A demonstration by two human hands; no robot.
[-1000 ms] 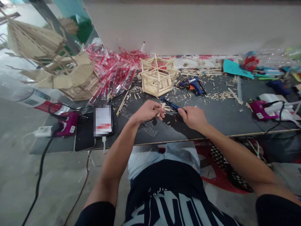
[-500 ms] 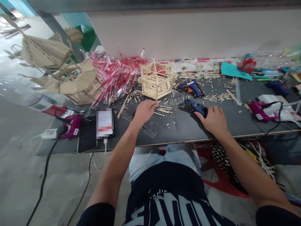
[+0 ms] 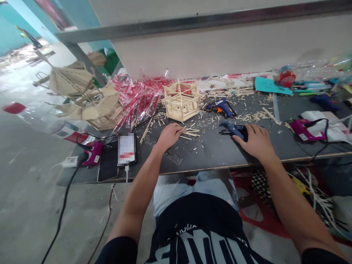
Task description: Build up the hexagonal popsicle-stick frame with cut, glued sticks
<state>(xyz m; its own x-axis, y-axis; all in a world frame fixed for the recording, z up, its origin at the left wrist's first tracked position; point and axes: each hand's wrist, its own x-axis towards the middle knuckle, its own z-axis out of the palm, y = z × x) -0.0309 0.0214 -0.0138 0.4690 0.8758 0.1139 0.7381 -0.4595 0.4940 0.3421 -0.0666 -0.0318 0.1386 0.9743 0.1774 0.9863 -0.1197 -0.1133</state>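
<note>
My left hand [image 3: 171, 135] rests low over the black table, its fingers pinched together at the near ends of several short thin wooden sticks [image 3: 191, 133]. My right hand [image 3: 257, 142] curls over the handles of a blue hand cutter [image 3: 233, 129], whose jaws point left and which lies close to the tabletop. Behind the sticks stands a six-sided openwork frame [image 3: 182, 104] built of wooden sticks. A blue glue gun [image 3: 224, 107] lies to the frame's right.
Red-and-clear plastic wrap [image 3: 137, 97] is heaped at the back left beside a larger stick model [image 3: 103, 106]. A clear ruler [image 3: 173, 157], phone [image 3: 127, 149], and magenta power adapters [image 3: 92, 154] lie around. Stick offcuts [image 3: 255, 115] are scattered. A tape roll [image 3: 286, 77] sits at the back right.
The cutter has shifted slightly right with my right hand and looks more spread. At my left fingertips the sticks are bunched closer together. The view has tilted up a little.
</note>
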